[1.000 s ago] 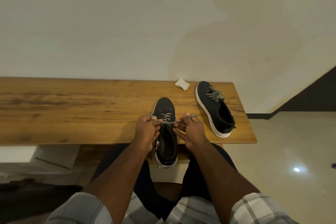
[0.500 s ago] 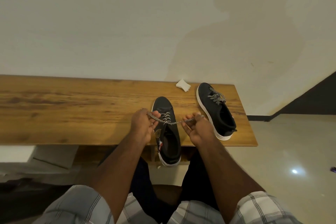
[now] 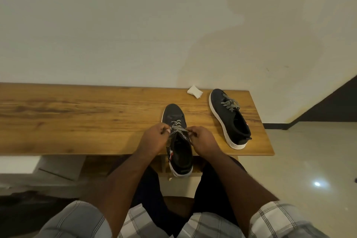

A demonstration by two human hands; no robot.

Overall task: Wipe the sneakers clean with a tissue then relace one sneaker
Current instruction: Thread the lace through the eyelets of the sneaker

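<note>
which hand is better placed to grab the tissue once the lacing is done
Right, probably. The tissue lies on the bench beyond and right of the near sneaker, nearer the right hand than the left hand.

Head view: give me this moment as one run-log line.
phase: relacing | left hand: pinches black-and-white lace | right hand: pinches same lace | near black sneaker: heel overhangs wooden table | white tissue: set aside

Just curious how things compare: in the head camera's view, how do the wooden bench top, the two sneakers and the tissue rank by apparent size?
1. Wooden bench top, by far.
2. Both sneakers look similar: the nearer sneaker, being laced, sits closer to the camera, so I won't rank it against the far sneaker.
3. Folded tissue, smallest.
</note>
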